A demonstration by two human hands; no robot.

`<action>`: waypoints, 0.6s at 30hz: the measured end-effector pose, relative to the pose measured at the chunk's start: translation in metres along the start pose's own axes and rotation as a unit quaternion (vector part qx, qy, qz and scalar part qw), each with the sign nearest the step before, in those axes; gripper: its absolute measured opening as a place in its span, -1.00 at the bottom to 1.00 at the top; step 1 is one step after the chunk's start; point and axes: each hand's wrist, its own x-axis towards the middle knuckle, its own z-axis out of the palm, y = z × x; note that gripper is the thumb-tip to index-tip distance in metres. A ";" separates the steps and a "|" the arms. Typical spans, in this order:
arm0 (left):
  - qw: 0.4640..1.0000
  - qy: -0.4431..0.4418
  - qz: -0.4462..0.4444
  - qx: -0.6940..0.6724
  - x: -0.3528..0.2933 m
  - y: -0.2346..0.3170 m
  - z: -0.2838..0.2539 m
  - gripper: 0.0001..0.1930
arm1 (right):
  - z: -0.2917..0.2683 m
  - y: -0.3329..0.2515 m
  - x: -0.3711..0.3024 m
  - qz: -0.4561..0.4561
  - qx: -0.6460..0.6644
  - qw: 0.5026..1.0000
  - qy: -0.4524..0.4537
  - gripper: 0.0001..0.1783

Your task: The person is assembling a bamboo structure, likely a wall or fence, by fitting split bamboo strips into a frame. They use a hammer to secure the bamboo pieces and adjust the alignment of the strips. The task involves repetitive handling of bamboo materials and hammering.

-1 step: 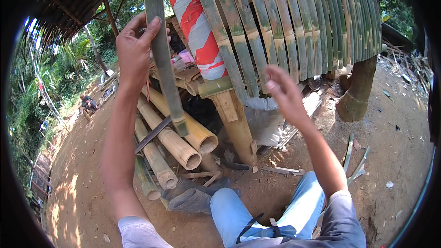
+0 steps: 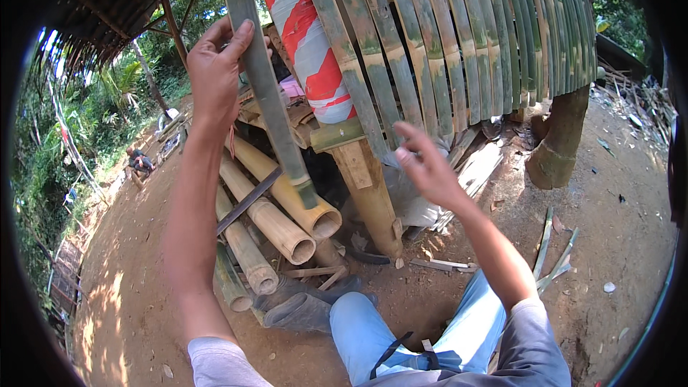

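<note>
My left hand (image 2: 217,68) is closed around a long green bamboo slat (image 2: 266,97), thumb on its front face. The slat hangs tilted, with its lower end in front of the bamboo poles (image 2: 276,226) and its top at the picture's upper edge. Empty, with forefinger and thumb extended, my right hand (image 2: 428,168) is just below the lower ends of a row of bamboo slats (image 2: 433,50). Between the held slat and that row stands a thing wrapped in red and white stripes (image 2: 304,29).
A bamboo post (image 2: 371,204) supports the slatted structure's near corner, and a thick bamboo leg (image 2: 555,147) stands farther right. Across the poles lies a long dark blade (image 2: 249,201). Cut strips (image 2: 555,261) lie on the dirt at right. A person (image 2: 140,161) is far left.
The held slat's lower end has swung to the right, and my left hand has shifted slightly right. My right hand has moved left and down.
</note>
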 end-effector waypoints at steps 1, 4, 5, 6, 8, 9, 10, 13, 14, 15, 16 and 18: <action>0.999 0.000 -0.014 -0.044 0.012 -0.010 0.013 -0.76 | 0.022 0.038 -0.008 -0.004 -0.013 1.000 0.006 -0.37; 0.990 0.017 -0.055 -0.126 0.035 -0.038 0.017 -0.83 | 0.076 0.052 -0.015 0.131 0.195 0.971 -0.033 -0.37; 0.986 0.018 -0.068 -0.148 0.041 -0.043 0.022 -0.85 | 0.082 0.047 -0.015 0.201 0.290 0.934 -0.052 -0.38; 0.987 0.020 -0.083 -0.140 0.045 -0.046 0.025 -0.85 | 0.087 0.048 -0.011 0.195 0.320 0.926 -0.049 -0.42; 0.986 0.024 -0.081 -0.144 0.055 -0.058 0.033 -0.85 | 0.096 0.059 -0.003 0.186 0.378 0.906 -0.039 -0.50; 0.986 0.025 -0.079 -0.147 0.061 -0.061 0.036 -0.85 | 0.098 0.062 0.000 0.195 0.393 0.898 -0.009 -0.51; 0.986 0.025 -0.081 -0.142 0.065 -0.065 0.040 -0.85 | 0.101 0.064 0.000 0.208 0.408 0.889 0.024 -0.52; 0.987 0.011 -0.083 -0.138 0.074 -0.068 0.044 -0.84 | 0.108 0.066 0.000 0.241 0.504 0.825 0.084 -0.55; 0.987 0.017 -0.085 -0.133 0.076 -0.067 0.046 -0.84 | 0.109 0.066 0.001 0.251 0.542 0.796 0.098 -0.55; 0.988 0.016 -0.079 -0.136 0.078 -0.065 0.048 -0.84 | 0.109 0.066 0.005 0.260 0.558 0.781 0.110 -0.57; 0.987 0.015 -0.075 -0.139 0.081 -0.064 0.050 -0.84 | 0.109 0.066 0.007 0.270 0.572 0.765 0.122 -0.59; 0.987 0.014 -0.074 -0.142 0.086 -0.062 0.054 -0.85 | 0.110 0.064 0.015 0.290 0.596 0.732 0.159 -0.61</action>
